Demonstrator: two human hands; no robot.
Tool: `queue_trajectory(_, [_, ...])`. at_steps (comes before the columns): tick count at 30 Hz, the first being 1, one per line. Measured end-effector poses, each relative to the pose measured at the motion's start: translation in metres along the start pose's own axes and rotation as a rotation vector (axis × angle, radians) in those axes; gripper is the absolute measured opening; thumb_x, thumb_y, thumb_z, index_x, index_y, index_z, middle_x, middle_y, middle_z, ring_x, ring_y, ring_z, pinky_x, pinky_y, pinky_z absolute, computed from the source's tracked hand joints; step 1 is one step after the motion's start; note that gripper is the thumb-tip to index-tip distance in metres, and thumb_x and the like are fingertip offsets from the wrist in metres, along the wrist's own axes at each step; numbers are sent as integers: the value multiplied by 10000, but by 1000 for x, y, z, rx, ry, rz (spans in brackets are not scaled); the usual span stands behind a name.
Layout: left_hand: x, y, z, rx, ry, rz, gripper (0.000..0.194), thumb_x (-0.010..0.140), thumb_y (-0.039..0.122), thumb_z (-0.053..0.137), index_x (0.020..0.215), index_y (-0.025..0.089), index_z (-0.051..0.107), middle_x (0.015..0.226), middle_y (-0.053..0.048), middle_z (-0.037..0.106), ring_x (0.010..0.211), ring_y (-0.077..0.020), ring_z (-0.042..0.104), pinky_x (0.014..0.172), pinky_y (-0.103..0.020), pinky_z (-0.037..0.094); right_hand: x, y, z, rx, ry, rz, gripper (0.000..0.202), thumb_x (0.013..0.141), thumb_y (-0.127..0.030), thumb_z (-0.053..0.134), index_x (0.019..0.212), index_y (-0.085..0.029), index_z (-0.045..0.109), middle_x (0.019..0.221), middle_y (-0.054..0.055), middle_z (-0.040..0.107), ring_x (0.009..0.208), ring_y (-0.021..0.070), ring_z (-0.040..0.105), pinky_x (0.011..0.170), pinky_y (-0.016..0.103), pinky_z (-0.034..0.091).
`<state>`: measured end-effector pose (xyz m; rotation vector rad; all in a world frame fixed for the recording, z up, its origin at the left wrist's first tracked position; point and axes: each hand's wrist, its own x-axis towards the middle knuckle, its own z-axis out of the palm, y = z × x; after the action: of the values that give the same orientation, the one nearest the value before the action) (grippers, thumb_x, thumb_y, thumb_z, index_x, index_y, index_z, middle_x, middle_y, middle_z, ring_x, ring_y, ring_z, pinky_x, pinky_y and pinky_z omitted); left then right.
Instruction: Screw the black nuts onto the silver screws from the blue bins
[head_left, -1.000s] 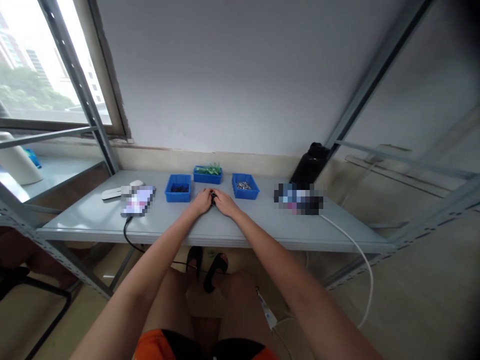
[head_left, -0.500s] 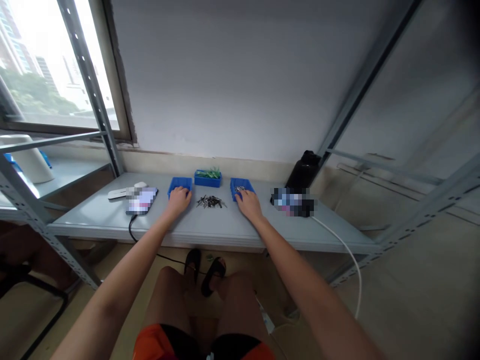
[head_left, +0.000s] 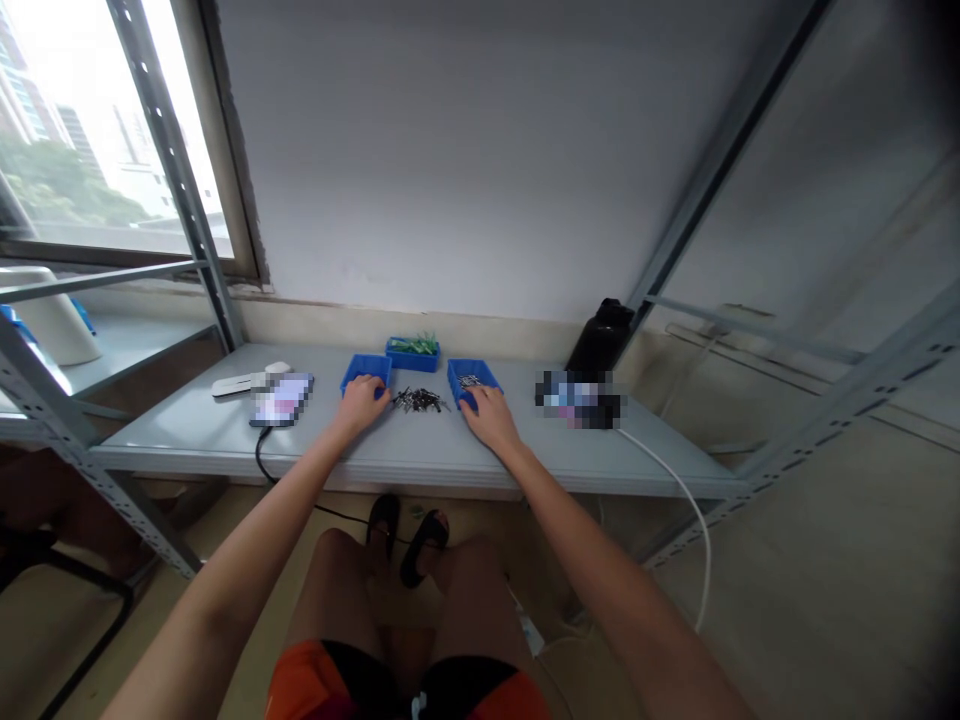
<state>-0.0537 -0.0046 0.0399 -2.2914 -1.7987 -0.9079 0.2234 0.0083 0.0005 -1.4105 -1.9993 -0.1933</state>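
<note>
My left hand (head_left: 364, 400) is closed on the near rim of the left blue bin (head_left: 366, 368), whose inside is partly hidden. My right hand (head_left: 487, 412) grips the near edge of the right blue bin (head_left: 484, 370), which has small silvery pieces (head_left: 470, 381) in it. Between the two bins a loose pile of small dark and metallic pieces (head_left: 420, 400) lies on the grey shelf. Behind the pile is a third blue bin (head_left: 412, 360) holding green pieces (head_left: 417, 344).
A phone (head_left: 283, 399) with a black cable and a white object (head_left: 234, 385) lie on the left. To the right are a partly blurred device (head_left: 581, 400) with a white cable and a black bottle (head_left: 601, 338). Metal uprights (head_left: 169, 160) frame the shelf.
Both hands have moved slightly inward with their bins. The left bin is now nearer the pile from the left, the right bin nearer from the right.
</note>
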Motion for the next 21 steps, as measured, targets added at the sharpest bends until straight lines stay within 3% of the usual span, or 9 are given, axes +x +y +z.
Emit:
queue_trajectory(4, [-10, 15, 3, 79, 101, 109, 257, 916, 264, 447, 1029, 146, 645, 1176, -172, 601, 1135, -284, 541, 991, -408, 413, -8, -17, -7, -34, 52, -33, 397, 936, -295, 435, 1251, -118, 599, 1315, 181, 556, 1267, 295, 461, 1103, 463, 323])
queue_trajectory(7, [-21, 35, 8, 154, -100, 209, 275, 936, 253, 402, 1037, 145, 635, 1091, -162, 630, 1057, -269, 596, 929, -373, 461, -14, -36, -10, -73, -74, -61, 362, 951, -245, 387, 1207, -141, 621, 1217, 164, 612, 1171, 272, 541, 1022, 390, 411])
queue_trajectory(10, [-24, 54, 14, 254, -222, 13, 291, 920, 214, 414, 1102, 102, 612, 1058, -185, 645, 981, -284, 647, 826, -357, 508, -14, -56, -9, -136, -281, 73, 317, 939, -215, 415, 1162, -146, 630, 1085, 170, 663, 1016, 269, 634, 890, 352, 482])
queue_trajectory(14, [-21, 61, 19, 285, -270, -123, 310, 919, 137, 372, 1046, 79, 649, 1063, -209, 650, 978, -292, 667, 816, -352, 522, -3, -69, -5, -183, -380, 220, 304, 942, -181, 414, 1113, -101, 653, 1079, 217, 677, 963, 294, 676, 834, 372, 507])
queue_trajectory(21, [-21, 54, 23, 249, -209, -135, 354, 899, 73, 338, 997, 88, 678, 1038, -212, 664, 952, -295, 675, 802, -365, 530, 5, -71, 8, -173, -311, 321, 340, 938, -92, 363, 1054, -95, 683, 1050, 236, 696, 975, 291, 692, 831, 379, 518])
